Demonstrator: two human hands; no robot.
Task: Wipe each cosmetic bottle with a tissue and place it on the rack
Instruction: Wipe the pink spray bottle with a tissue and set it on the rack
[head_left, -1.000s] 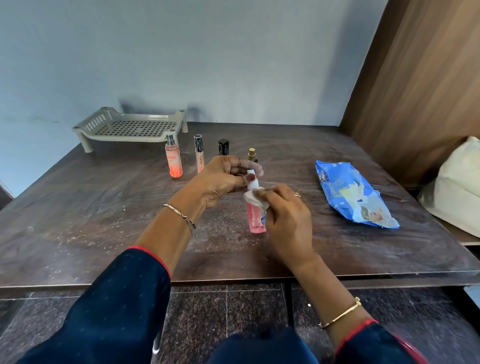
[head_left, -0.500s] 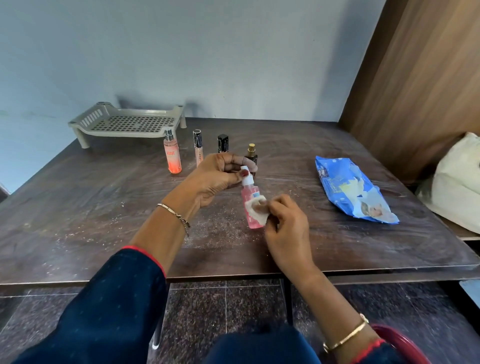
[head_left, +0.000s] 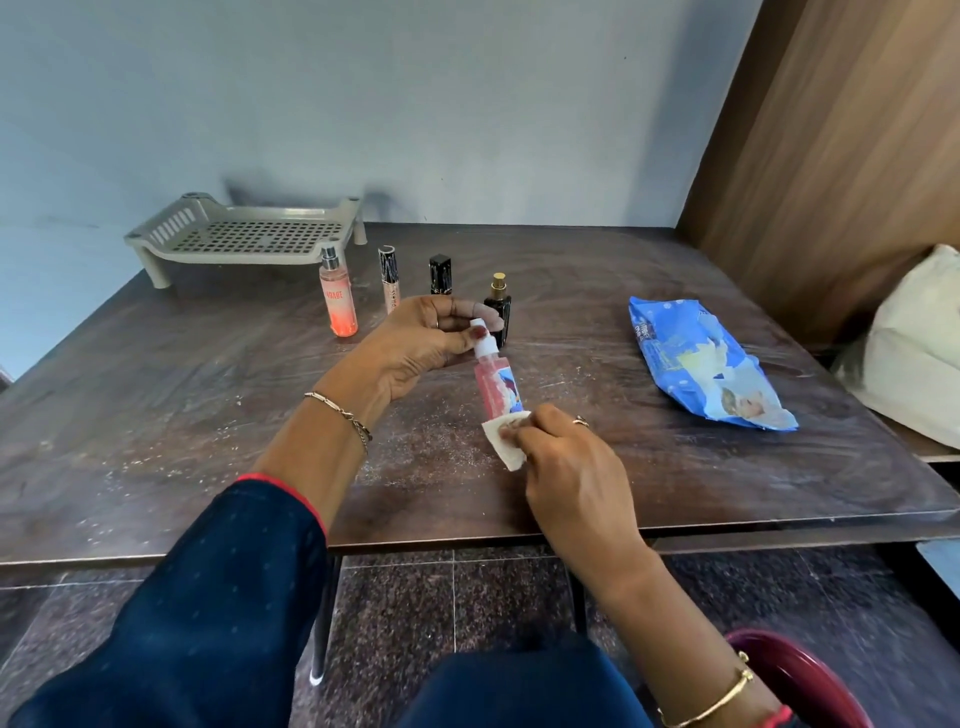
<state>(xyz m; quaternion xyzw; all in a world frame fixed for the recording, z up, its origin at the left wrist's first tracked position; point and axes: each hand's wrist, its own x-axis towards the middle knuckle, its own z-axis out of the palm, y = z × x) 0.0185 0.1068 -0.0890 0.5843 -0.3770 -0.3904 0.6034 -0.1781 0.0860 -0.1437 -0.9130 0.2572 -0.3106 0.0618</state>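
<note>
- Pink spray bottle (head_left: 496, 387): held over the middle of the desk (head_left: 156, 415), tilted, white pump head pointing away, base toward the wearer. Cannot tell whether the base touches the desk.
- Left hand (head_left: 415, 348): thumb and fingertips curled round the white pump head, pinching it; nothing else held.
- Right hand (head_left: 566, 457): fingers curled, pinching a folded white tissue (head_left: 506, 441) against the bottle's lower end.
- Handling, judged: small clear plastic bottle with pink liquid, so probably light. Wall likely stiff enough for a firm wipe. Smooth wall and glossy label likely slippery, more so if the tissue is damp.
- Hold point, judged: pump head is a narrow grip — could twist or work loose under side load. Mid-body at the label looks safer for the carry to the rack.
- Rack (head_left: 249, 236): grey, perforated, at the far left of the desk, well apart from the hands.
- Waiting upright on the desk in front of the rack, not on it: orange mist bottle (head_left: 338, 301), slim tube (head_left: 389, 280), black-capped bottle (head_left: 439, 275), dark bottle with gold cap (head_left: 498, 306). The last stands just behind the left hand — knock risk.
- Blue wipes pack (head_left: 706, 364): flat on the desk, to the right.
</note>
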